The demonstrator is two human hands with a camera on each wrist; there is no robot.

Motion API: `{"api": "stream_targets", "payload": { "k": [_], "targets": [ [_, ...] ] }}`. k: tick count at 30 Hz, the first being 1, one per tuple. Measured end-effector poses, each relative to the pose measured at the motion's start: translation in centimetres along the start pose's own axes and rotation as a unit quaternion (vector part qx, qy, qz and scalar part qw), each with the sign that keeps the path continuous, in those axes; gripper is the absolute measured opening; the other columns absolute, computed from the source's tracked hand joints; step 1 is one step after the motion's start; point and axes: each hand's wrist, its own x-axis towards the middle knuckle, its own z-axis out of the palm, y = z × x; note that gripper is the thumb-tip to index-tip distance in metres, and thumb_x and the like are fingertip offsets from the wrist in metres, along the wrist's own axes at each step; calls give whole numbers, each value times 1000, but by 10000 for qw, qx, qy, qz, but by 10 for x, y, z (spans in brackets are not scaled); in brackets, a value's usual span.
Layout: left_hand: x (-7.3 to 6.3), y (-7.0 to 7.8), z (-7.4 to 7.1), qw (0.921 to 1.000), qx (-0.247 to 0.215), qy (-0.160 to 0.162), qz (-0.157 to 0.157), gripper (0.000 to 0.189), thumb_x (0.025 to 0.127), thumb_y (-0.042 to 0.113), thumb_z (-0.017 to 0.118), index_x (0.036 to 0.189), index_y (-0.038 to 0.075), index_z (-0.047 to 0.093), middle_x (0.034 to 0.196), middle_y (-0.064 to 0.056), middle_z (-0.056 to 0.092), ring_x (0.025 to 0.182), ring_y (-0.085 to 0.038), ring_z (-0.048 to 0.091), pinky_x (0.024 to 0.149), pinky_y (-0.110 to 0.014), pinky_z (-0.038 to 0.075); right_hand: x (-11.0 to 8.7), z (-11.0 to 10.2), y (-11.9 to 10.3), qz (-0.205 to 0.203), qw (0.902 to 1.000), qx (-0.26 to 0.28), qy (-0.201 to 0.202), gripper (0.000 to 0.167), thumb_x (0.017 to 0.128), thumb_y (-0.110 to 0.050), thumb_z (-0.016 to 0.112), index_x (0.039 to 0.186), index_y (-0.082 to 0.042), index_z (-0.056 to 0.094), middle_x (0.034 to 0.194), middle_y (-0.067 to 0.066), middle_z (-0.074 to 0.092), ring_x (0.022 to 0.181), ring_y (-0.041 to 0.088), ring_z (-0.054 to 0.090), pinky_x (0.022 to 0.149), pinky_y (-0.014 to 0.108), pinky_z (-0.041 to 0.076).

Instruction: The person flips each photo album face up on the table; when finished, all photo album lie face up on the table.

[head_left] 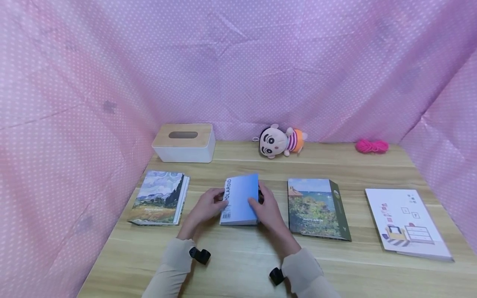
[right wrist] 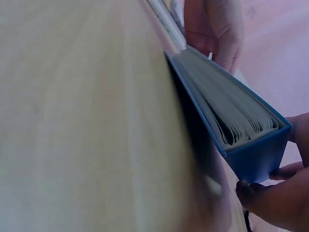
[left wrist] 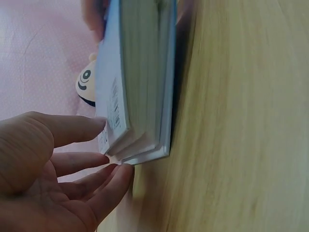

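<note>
Lane mid-frame, between box (head_left: 182, 155) and doll (head_left: 274, 142)! Curtain (head_left: 238, 82) walls off the top; left of centre, wheat album (head_left: 158, 196) crowds left hand (head_left: 206, 205); right of centre, green album (head_left: 313, 207) crowds right hand (head_left: 268, 210).

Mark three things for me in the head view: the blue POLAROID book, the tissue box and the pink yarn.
Blue POLAROID book (head_left: 240, 200): head view, middle of its upper cover.
Tissue box (head_left: 183, 143): head view, wooden top below the slot.
Pink yarn (head_left: 372, 146): head view, middle of the bundle.

Tissue box (head_left: 184, 143), plush doll (head_left: 280, 141), pink yarn (head_left: 372, 146)
All sit along the far edge of the desk (head_left: 328, 162), before dotted pink cloth (head_left: 246, 87).
</note>
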Motion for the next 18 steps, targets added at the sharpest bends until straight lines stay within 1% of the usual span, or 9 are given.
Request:
{"api": "stream_targets", "payload": {
  "k": [3, 7, 10, 14, 15, 18],
  "targets": [
    [1, 1, 2, 9999, -135, -46, -5, 47, 91, 22, 66, 136, 16, 54, 122, -5, 57, 104, -18, 55, 94, -38, 49, 0, -5, -5, 30, 10000, 79, -11, 68, 94, -24, 59, 153, -18, 24, 152, 13, 31, 137, 35, 37, 109, 50, 36],
    [2, 4, 5, 9996, -262, -97, 29, 49, 91, 24, 66, 137, 14, 52, 121, -5, 58, 104, -18, 56, 94, -38, 49, -1, -9, -12, 108, 9999, 41, -65, 68, 95, -27, 59, 153, -23, 23, 154, 13, 28, 136, 38, 37, 105, 51, 40],
    [3, 7, 7, 9994, -326, -149, 32, 51, 91, 29, 65, 138, 14, 51, 123, -5, 59, 106, -18, 56, 94, -38, 48, -2, -12, -18, 160, 9998, -7, -110, 67, 95, -31, 57, 152, -28, 23, 156, 11, 26, 137, 38, 37, 103, 52, 41],
    [4, 9, 9, 9992, -313, -224, 136, 54, 92, 38, 63, 139, 16, 50, 126, -5, 58, 107, -18, 56, 94, -38, 49, -5, -16, -25, 310, 9995, 4, -105, 63, 96, -37, 55, 150, -37, 24, 156, 9, 28, 136, 37, 39, 102, 53, 42],
    [5, 9, 10, 9991, -314, -247, 172, 55, 92, 40, 62, 139, 16, 50, 127, -5, 58, 107, -18, 56, 93, -38, 49, -5, -16, -27, 367, 9993, 28, -98, 61, 96, -39, 54, 150, -38, 25, 155, 9, 29, 135, 36, 39, 102, 53, 42],
    [8, 10, 12, 9984, -336, -340, 295, 57, 92, 47, 58, 139, 16, 50, 129, -7, 58, 110, -21, 57, 94, -41, 49, -6, -18, -33, 401, 9991, 164, -27, 61, 95, -42, 54, 150, -34, 27, 154, 10, 32, 134, 35, 42, 103, 52, 42]
  ]
}}
